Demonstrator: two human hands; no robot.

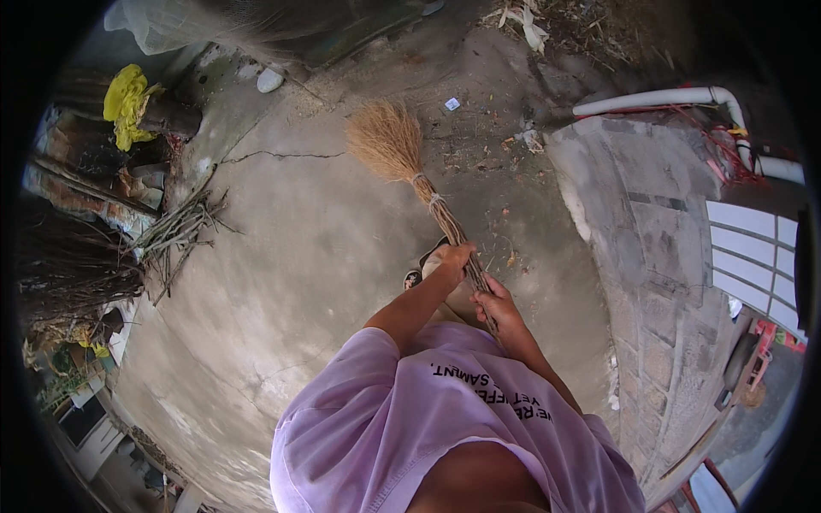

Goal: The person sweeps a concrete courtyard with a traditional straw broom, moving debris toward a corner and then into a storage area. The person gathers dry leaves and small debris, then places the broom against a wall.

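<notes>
A broom of bound plant stalks (386, 138) slants away from my body, its tan bristle head fanned out over the concrete floor (288, 211). Pale ties wrap the neck of the broom. My left hand (454, 258) grips the middle of the stalk handle. Lower down, near my shirt, my right hand (501, 306) holds the handle's end part. Just beyond the bristles to the right lies a small white-and-blue scrap (452, 103). Bits of leaf and dirt are scattered along that side. Whether the bristles press on the floor cannot be told.
A brick and block wall (654, 256) runs along the right, with white pipes (654, 99) at its far end. On the left lie loose sticks (179, 234) and a yellow plastic bag (128, 106). Netting (237, 32) hangs at the far left, near a pale stone (270, 80).
</notes>
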